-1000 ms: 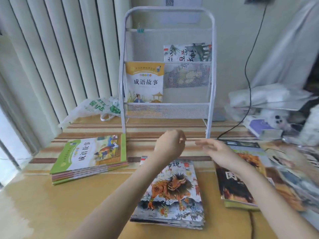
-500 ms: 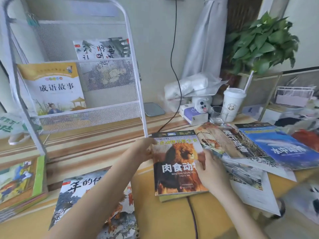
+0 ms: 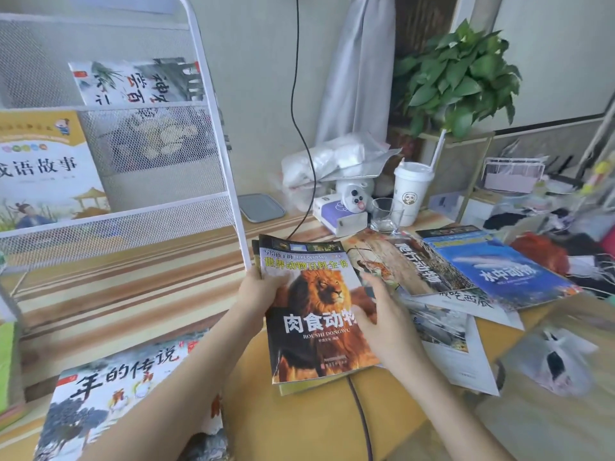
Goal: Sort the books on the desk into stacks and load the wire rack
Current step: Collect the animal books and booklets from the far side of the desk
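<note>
A lion-cover book (image 3: 316,314) tops a small stack at the desk's middle. My left hand (image 3: 263,291) grips the stack's upper left edge, thumb on the cover. My right hand (image 3: 386,324) presses on the cover's right side, fingers spread. The white wire rack (image 3: 229,181) stands at the back left with a yellow storybook (image 3: 43,171) in its lower pocket and an ink-painting book (image 3: 133,81) in the upper one. A stack of legend picture books (image 3: 126,390) lies at the lower left. A reptile book (image 3: 412,264) and a blue sea-animal book (image 3: 499,271) lie to the right.
A black cable (image 3: 299,128) hangs down the wall and runs under the lion book. Behind the books stand a white cup with a straw (image 3: 412,191), a glass (image 3: 386,214), a small white box (image 3: 336,217) and a potted plant (image 3: 459,74). Loose papers (image 3: 459,354) and clutter fill the right.
The view swung right from the rack to the lion book. Both hands went from hovering over the desk to holding the lion-cover stack, whose top edge now sits lifted toward the rack's leg.
</note>
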{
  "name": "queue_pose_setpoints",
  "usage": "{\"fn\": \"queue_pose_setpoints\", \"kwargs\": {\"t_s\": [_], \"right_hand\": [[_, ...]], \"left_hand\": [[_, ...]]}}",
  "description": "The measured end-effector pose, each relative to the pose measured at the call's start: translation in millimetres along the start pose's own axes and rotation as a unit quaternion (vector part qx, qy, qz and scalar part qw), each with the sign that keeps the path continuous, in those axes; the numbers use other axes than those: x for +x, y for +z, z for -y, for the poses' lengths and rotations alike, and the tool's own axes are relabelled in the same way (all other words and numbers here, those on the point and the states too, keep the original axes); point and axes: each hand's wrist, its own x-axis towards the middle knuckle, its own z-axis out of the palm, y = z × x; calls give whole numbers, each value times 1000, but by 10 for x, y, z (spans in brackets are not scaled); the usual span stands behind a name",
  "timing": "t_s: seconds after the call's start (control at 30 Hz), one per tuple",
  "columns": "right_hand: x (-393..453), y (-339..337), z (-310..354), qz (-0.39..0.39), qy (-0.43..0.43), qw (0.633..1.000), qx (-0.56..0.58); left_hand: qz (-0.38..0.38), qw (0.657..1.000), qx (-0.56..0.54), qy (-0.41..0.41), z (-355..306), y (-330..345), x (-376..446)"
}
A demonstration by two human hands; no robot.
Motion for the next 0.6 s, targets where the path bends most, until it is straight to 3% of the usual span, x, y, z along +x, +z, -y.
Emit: {"fn": "queue_pose_setpoints", "kwargs": {"t_s": [0.1,0.2,0.23,0.33,0.43,0.6], "right_hand": [[150,-181,-217,-95,-4,987,-131],[345,-297,-462,39,163,957,-237],[371,-286,-490,73,183,948,-251],[409,-233,-419,35,132,943,-303],[341,-231,-294,27,81,919,-385],[106,-393,-113,38,45,936,-347]], "left_hand": [[-19,999,12,30,6,-121,-25],[-33,999,25,35,3,-229,-50],[-34,999,30,30,18,-260,-35],[-37,998,41,38,65,-321,13],[-25,995,10,96,103,-343,62],[-3,993,53,108,114,-364,100]]}}
